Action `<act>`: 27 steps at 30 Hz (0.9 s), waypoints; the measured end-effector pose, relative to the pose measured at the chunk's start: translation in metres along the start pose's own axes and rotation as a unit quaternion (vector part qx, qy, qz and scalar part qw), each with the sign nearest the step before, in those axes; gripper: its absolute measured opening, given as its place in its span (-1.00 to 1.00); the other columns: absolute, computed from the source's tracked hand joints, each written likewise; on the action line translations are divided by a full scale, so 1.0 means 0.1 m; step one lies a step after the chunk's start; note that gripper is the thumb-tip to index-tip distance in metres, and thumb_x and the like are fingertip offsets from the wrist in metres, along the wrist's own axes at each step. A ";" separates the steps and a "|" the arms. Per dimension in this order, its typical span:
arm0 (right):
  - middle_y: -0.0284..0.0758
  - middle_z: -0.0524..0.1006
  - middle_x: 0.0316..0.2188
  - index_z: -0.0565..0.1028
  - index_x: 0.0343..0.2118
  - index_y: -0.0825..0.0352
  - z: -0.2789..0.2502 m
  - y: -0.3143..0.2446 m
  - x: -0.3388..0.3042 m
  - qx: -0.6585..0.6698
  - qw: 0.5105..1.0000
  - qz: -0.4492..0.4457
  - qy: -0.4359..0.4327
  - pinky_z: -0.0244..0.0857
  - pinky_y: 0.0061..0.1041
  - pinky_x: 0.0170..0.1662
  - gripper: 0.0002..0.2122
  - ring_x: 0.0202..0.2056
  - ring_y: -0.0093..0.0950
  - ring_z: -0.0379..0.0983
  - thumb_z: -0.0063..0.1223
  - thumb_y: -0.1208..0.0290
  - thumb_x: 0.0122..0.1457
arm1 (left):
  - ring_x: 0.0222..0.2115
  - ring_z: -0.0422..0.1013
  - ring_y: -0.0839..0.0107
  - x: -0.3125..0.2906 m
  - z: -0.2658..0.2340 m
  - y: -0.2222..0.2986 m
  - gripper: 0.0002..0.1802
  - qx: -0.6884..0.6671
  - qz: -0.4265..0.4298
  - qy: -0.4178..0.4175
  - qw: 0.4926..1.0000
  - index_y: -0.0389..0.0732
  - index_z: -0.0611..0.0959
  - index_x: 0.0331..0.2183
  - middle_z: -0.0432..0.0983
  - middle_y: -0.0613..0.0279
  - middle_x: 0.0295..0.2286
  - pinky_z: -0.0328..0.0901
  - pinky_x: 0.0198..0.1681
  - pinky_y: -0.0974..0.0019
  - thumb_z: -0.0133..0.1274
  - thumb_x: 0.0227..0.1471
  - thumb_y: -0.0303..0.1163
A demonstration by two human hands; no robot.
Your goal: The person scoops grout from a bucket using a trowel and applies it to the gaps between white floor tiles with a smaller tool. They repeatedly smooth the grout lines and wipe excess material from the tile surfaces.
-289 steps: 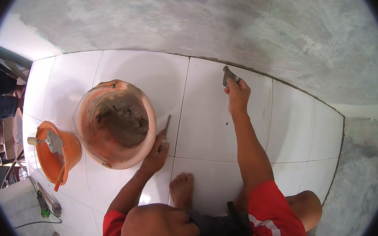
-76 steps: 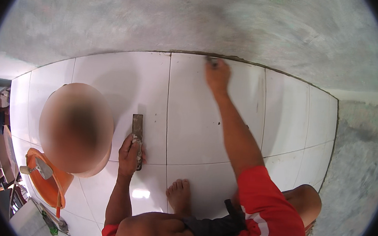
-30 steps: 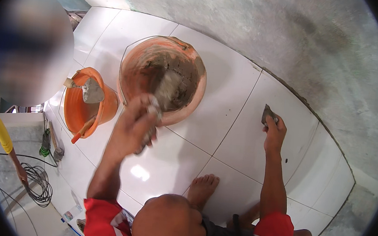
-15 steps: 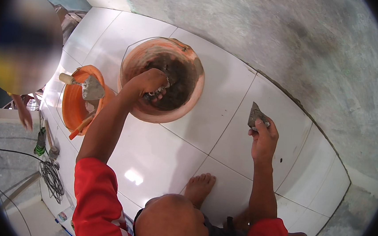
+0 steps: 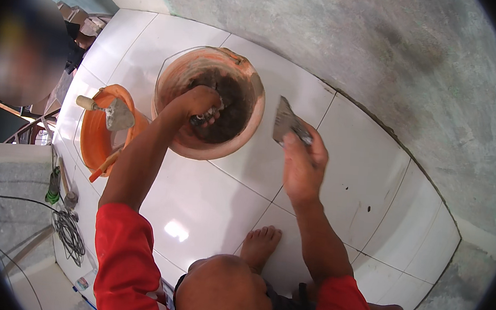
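Note:
My left hand (image 5: 203,104) is down inside the large mortar-smeared orange bucket (image 5: 248,133). Its fingers are curled round a clump of wet grey mortar (image 5: 207,115), and more dark mortar (image 5: 234,104) covers the bucket's bottom. Just right of that bucket, above the tiles, my right hand (image 5: 305,168) pinches a flat, pointed grey scraper-like plate (image 5: 286,123) between thumb and fingers. Its blade is tilted up toward the wall; its exact kind is unclear. A smaller orange bucket (image 5: 90,142) stands left of my left forearm, with a wooden-handled trowel (image 5: 120,116) across it.
White floor tiles (image 5: 221,199) run up to a grey plastered wall (image 5: 355,47). An orange-handled tool (image 5: 105,166) leans in the small bucket. At left lie a coiled cable (image 5: 68,237) and a hammer-like tool (image 5: 70,198). Another person, blurred, is at the far left.
My right hand has swung left with the plate, toward the large bucket. My left hand stays in the bucket, barely shifted. The other person at far left has moved.

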State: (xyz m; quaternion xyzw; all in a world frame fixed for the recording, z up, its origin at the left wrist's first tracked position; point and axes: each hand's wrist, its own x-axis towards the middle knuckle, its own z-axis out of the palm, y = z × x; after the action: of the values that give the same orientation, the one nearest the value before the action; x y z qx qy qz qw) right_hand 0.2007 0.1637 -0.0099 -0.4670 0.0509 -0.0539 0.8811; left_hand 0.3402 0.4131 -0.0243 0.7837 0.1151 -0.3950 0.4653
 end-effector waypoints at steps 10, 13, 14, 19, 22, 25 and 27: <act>-0.26 0.53 -0.11 0.39 0.05 0.54 0.46 0.39 0.28 0.030 0.999 0.028 -0.020 0.31 -0.48 0.08 -0.69 -0.07 -0.53 0.44 0.05 0.51 0.29 | -0.59 0.48 0.41 -0.01 0.03 -0.03 -0.82 -0.016 0.031 0.001 0.999 -0.29 0.61 -0.31 0.54 0.19 -0.51 0.40 -0.61 0.30 -0.01 0.11 -0.40; -0.21 0.53 -0.09 0.38 0.04 0.53 0.41 0.46 0.29 0.060 0.998 0.031 -0.008 0.34 -0.37 0.12 -0.70 -0.04 -0.44 0.47 0.02 0.53 0.30 | -0.59 0.47 0.44 -0.03 0.05 -0.02 -0.81 -0.017 0.027 0.005 0.999 -0.28 0.61 -0.29 0.53 0.22 -0.51 0.38 -0.61 0.32 0.00 0.11 -0.39; -0.20 0.53 -0.09 0.37 0.04 0.52 0.41 0.46 0.29 0.064 0.998 0.027 -0.005 0.35 -0.34 0.12 -0.71 -0.04 -0.42 0.47 0.01 0.53 0.30 | -0.59 0.47 0.44 -0.03 0.06 -0.01 -0.81 -0.020 0.029 0.007 0.999 -0.28 0.61 -0.29 0.53 0.22 -0.51 0.37 -0.62 0.33 0.00 0.11 -0.38; -0.15 0.54 -0.10 0.38 0.01 0.51 0.39 0.46 0.31 0.138 0.989 0.045 0.014 0.37 -0.25 0.10 -0.72 -0.07 -0.35 0.50 0.01 0.52 0.29 | -0.60 0.45 0.48 -0.18 0.16 0.03 -0.78 -0.061 0.059 0.012 0.996 -0.28 0.61 -0.23 0.51 0.24 -0.52 0.35 -0.63 0.36 0.00 0.11 -0.38; -0.17 0.55 -0.10 0.39 -0.01 0.48 0.40 0.43 0.31 0.157 0.986 0.059 0.010 0.40 -0.21 0.07 -0.74 -0.08 -0.35 0.52 0.00 0.51 0.28 | -0.61 0.43 0.50 -0.31 0.15 0.05 -0.69 -0.033 0.085 -0.002 0.996 -0.28 0.59 -0.11 0.51 0.24 -0.51 0.33 -0.62 0.38 -0.01 0.13 -0.37; -0.20 0.54 -0.12 0.38 0.00 0.49 0.31 0.30 0.30 0.192 0.978 0.067 0.040 0.44 -0.18 0.04 -0.73 -0.10 -0.39 0.51 0.00 0.52 0.28 | -0.61 0.42 0.51 -0.59 0.23 0.14 -0.61 -0.104 0.073 0.029 0.992 -0.29 0.54 0.00 0.51 0.25 -0.49 0.32 -0.60 0.41 -0.02 0.16 -0.36; -0.22 0.53 -0.13 0.38 0.00 0.49 0.21 0.18 0.20 0.187 0.978 0.065 0.062 0.46 -0.16 0.02 -0.73 -0.12 -0.42 0.51 0.00 0.52 0.27 | -0.61 0.41 0.53 -0.79 0.24 0.20 -0.56 -0.138 0.113 0.031 0.983 -0.28 0.50 0.07 0.49 0.28 -0.49 0.31 -0.62 0.45 -0.03 0.18 -0.36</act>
State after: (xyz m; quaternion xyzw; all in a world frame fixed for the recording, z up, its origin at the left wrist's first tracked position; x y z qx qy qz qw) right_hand 0.2246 0.1876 -0.0137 -0.2857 0.1250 -0.0343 0.9495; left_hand 0.2865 0.3975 0.0399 0.7315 0.0935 -0.2959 0.6071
